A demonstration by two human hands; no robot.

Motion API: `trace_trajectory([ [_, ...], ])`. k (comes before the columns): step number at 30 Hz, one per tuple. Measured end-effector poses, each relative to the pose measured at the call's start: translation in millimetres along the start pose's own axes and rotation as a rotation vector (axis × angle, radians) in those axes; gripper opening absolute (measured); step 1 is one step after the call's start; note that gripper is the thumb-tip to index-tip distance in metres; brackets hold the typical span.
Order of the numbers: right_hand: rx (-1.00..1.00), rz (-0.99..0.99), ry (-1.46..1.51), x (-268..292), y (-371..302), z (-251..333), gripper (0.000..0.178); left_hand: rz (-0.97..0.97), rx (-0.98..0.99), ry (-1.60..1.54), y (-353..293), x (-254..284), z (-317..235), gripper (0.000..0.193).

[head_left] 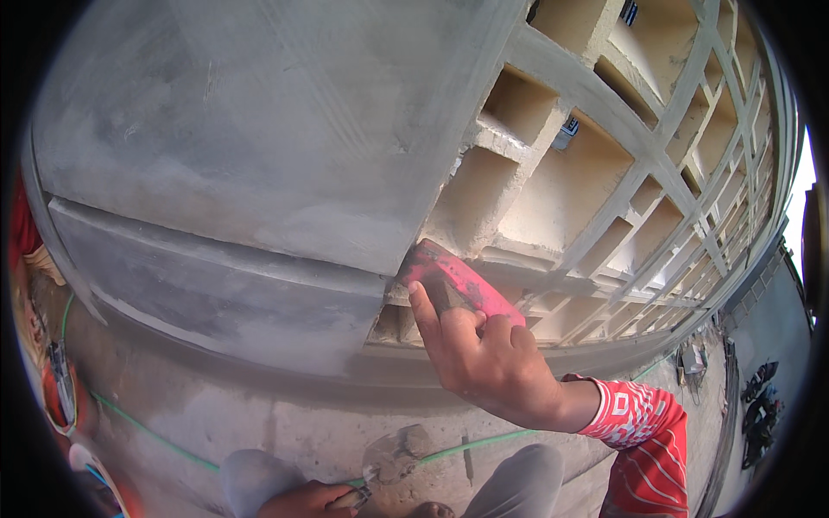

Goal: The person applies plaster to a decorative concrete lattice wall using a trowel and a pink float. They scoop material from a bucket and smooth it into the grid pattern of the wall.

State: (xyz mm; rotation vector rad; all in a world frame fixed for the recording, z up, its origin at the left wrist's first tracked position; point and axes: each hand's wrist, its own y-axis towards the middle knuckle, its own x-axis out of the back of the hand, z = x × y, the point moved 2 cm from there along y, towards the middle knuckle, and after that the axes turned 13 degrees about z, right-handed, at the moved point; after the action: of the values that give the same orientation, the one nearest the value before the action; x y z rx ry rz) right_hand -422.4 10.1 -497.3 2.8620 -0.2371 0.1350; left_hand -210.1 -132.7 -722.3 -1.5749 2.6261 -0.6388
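My right hand [496, 367], in a red and white sleeve, grips the dark handle of a pink plastering float [471, 281]. The float is smeared with grey mortar and lies against the corner where the smooth grey wall [259, 129] meets the pale openwork block screen [566, 194]. My index finger stretches along its side. Low in the picture, by my knee, my left hand [306, 501] is closed round something greyish, mostly cut off by the lower edge; its kind I cannot make out. Just beyond it lies a small heap of mortar [397, 453] on the ground.
A green hose [155, 436] runs across the concrete ground below the wall's ledge. At the far left are a person's red garment [24, 216] and an orange-rimmed bucket [86, 466]. Dark items [760, 414] lie at the far right.
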Motion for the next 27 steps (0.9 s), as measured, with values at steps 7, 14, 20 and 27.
trace_trajectory([
  [7, 0.043, 0.219, -0.079, 1.4, -1.9, -3.3, 0.057, 0.038, 0.009, -0.013, 9.5, -1.5, -3.1, 0.022],
  [14, 0.104, 0.327, -0.132, -13.6, -39.1, -20.1, 0.051, 0.05, 0.076, -0.021, 10.6, -8.1, 3.3, 0.024],
  [20, 0.126, 0.485, -0.079, -26.3, -73.8, -36.3, 0.046, 0.054, 0.008, 0.026, 13.0, -8.6, 2.5, 0.029],
  [27, 0.07, 0.737, -0.029, -49.0, -116.7, -57.1, 0.037, 0.069, 0.027, 0.03, 15.0, -16.1, 18.1, 0.031],
])
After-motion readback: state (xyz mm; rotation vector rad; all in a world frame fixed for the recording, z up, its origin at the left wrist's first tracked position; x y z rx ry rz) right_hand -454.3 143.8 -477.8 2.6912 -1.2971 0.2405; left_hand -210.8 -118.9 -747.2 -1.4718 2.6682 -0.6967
